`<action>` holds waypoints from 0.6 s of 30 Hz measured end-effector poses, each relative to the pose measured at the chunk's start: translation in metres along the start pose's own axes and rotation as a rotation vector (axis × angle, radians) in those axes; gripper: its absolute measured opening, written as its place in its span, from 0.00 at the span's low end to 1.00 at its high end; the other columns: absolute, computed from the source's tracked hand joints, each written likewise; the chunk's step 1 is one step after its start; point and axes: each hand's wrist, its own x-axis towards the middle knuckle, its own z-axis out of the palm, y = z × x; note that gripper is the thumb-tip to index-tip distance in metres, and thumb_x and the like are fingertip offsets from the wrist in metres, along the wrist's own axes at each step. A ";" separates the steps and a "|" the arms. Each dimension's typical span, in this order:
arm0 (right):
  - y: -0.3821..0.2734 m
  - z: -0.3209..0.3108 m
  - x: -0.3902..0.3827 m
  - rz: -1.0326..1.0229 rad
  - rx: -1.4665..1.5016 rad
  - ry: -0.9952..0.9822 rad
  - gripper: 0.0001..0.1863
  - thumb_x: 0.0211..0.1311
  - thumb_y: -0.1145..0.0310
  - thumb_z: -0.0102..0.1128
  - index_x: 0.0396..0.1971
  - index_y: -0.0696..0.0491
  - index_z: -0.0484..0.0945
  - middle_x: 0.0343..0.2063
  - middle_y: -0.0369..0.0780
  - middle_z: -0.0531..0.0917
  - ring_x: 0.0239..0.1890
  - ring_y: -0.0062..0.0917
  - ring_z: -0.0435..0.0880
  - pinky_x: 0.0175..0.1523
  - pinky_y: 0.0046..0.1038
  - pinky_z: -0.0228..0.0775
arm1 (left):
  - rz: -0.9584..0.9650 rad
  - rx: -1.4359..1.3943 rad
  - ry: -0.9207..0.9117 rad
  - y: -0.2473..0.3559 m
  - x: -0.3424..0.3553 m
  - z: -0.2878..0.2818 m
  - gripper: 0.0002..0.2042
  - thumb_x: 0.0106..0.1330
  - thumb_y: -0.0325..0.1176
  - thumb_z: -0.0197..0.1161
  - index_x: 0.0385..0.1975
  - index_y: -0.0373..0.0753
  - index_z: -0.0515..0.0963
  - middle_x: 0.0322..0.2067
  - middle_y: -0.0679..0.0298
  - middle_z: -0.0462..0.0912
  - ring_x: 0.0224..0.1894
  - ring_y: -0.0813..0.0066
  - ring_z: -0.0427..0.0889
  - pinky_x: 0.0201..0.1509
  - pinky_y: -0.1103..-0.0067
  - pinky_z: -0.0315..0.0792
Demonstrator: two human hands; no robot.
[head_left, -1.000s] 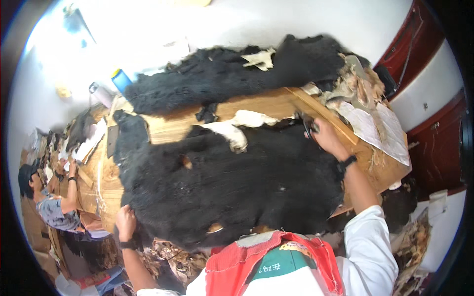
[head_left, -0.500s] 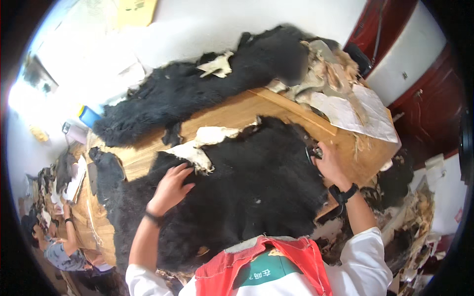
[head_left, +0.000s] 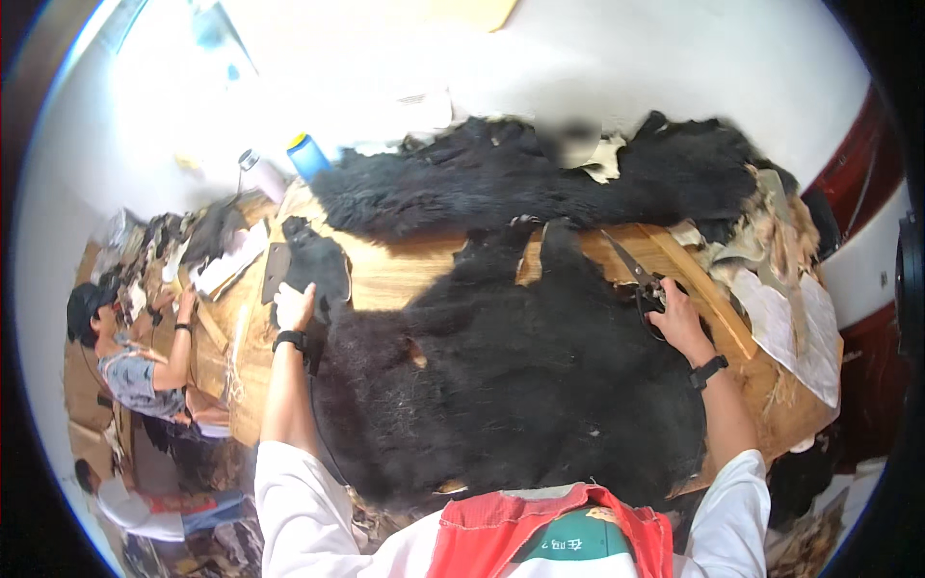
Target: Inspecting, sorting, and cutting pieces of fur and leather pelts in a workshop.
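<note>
A large black fur pelt [head_left: 511, 356] lies spread, fur side up, over the wooden table in front of me. At its left edge, my left hand [head_left: 295, 306] is closed on the pelt beside a narrow flap that reaches away from me. By the right edge, my right hand [head_left: 677, 318] holds a pair of dark metal scissors [head_left: 630, 257]. Their blades point away and to the left, just off the fur. Part of the handles is hidden by my fingers.
Along the back lies a second long black pelt [head_left: 540, 183]. A wooden strip [head_left: 699, 289], white sheet [head_left: 795, 332] and pale scraps [head_left: 771, 226] are at right. A blue container [head_left: 308, 157] and a bottle [head_left: 260, 173] stand back left. Two other people sit at left, one handling pieces [head_left: 154, 371].
My left hand has gone from lying on the fur to its left edge. The pale folded-over part at the pelt's far edge now shows black fur. The scissors have come into clear view.
</note>
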 end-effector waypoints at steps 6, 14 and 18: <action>0.000 0.016 0.013 0.036 -0.126 -0.065 0.24 0.45 0.71 0.65 0.44 0.59 0.68 0.35 0.55 0.80 0.43 0.51 0.79 0.47 0.43 0.70 | 0.202 0.099 -0.184 -0.064 0.017 0.023 0.24 0.61 0.45 0.61 0.43 0.25 0.76 0.45 0.40 0.78 0.50 0.47 0.77 0.55 0.64 0.71; -0.067 -0.076 -0.037 -0.027 -0.012 0.146 0.21 0.45 0.77 0.59 0.43 0.57 0.69 0.38 0.54 0.80 0.45 0.52 0.77 0.48 0.43 0.69 | 0.138 -0.693 -0.114 -0.091 0.016 -0.024 0.14 0.59 0.36 0.53 0.17 0.34 0.75 0.19 0.54 0.79 0.23 0.66 0.79 0.30 0.70 0.74; -0.053 -0.123 -0.044 -0.082 -0.080 0.491 0.29 0.49 0.79 0.59 0.55 0.62 0.67 0.45 0.54 0.79 0.51 0.47 0.77 0.57 0.36 0.66 | 0.209 -1.173 -0.127 -0.076 0.016 -0.102 0.08 0.65 0.36 0.56 0.25 0.40 0.74 0.21 0.67 0.74 0.22 0.77 0.75 0.26 0.78 0.73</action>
